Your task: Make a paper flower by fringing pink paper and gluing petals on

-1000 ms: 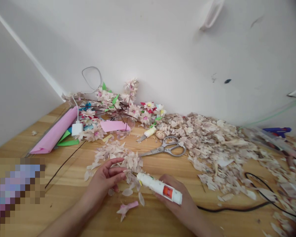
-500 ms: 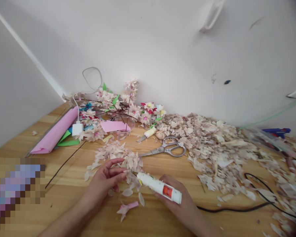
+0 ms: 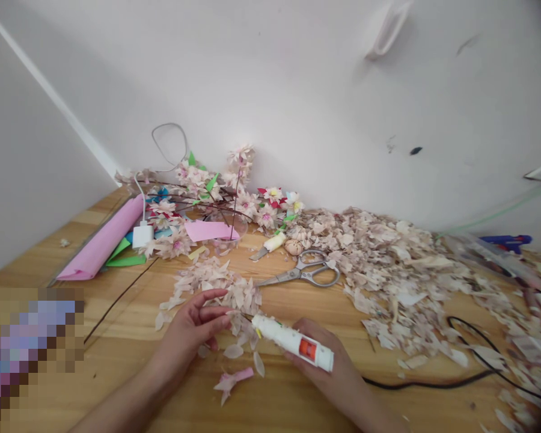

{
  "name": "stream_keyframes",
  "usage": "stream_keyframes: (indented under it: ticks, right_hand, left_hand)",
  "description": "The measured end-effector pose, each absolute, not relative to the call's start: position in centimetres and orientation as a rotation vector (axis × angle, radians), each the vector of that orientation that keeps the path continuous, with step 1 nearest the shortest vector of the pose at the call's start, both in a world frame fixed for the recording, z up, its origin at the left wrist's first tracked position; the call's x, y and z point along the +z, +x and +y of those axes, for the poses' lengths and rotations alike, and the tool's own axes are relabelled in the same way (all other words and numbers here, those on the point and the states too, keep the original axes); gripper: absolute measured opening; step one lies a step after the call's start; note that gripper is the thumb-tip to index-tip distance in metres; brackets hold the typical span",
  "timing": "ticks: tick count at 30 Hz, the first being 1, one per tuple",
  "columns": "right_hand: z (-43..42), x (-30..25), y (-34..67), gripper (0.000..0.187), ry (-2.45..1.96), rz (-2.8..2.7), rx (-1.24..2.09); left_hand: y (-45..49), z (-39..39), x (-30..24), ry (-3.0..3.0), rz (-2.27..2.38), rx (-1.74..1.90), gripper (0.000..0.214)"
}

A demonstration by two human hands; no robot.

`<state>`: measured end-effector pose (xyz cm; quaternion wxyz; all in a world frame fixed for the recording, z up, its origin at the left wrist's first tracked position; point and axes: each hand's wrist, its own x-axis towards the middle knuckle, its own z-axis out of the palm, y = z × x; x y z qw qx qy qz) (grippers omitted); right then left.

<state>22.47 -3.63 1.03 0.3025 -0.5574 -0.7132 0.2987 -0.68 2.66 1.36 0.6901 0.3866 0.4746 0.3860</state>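
My right hand (image 3: 327, 364) is wrapped round a white glue gun (image 3: 284, 337) with a red-orange switch. The gun's thin nozzle points left, close to the fingertips of my left hand (image 3: 196, 325). That hand is closed in a pinch between thumb and fingers; a small pale tip shows there, too small to name surely. Loose cream petals (image 3: 241, 291) lie just behind and beneath my fingers. In front of them rests a small flower with a pink paper stem (image 3: 234, 379), beside single petals (image 3: 258, 364).
Scissors (image 3: 302, 273) and a yellow-handled knife (image 3: 273, 243) lie beyond my hands. A large petal heap (image 3: 388, 258) spreads right, near a black cord (image 3: 424, 383). Flowered branches (image 3: 211, 186), a pink paper roll (image 3: 101, 240) and a white charger (image 3: 143, 234) stand back left. A blue glue gun (image 3: 507, 242) lies far right.
The white glue gun and my right hand have shifted very slightly right. My left hand stays in its pinch, and the petals and flower lie as before.
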Motion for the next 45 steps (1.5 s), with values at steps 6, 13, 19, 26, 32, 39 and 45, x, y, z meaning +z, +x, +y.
stream_keyframes:
  ticks: [6,13,19,26,32,39,45]
  right_hand:
    - [-3.0,0.5,23.5,0.019,-1.558,-1.821,0.781]
    - [-1.8,-1.2,27.5,0.03,-1.789,-1.57,0.754]
    - [-1.1,-2.0,28.9,0.034,-1.808,-1.508,0.758]
    - [-2.7,1.3,27.0,0.039,-1.48,-1.434,-0.144]
    - [-4.6,2.5,19.6,0.016,-1.168,-2.274,0.245]
    - [-4.2,0.4,17.2,0.02,-1.163,-2.422,0.387]
    - [-4.6,0.0,18.1,0.016,-1.204,-2.01,0.732]
  left_hand:
    - [-0.9,2.4,1.4,0.852,1.055,0.869,0.053]
    - [-0.8,2.4,1.9,0.855,1.067,0.88,0.054]
    - [-0.8,2.2,2.3,0.855,1.073,0.891,0.053]
    - [-1.0,2.4,1.9,0.883,1.026,0.875,0.051]
    - [-0.9,2.3,1.8,0.926,1.027,0.895,0.049]
    - [-1.1,2.3,1.7,0.989,1.036,0.924,0.047]
    - [-1.4,2.4,1.5,1.022,1.062,0.952,0.045]
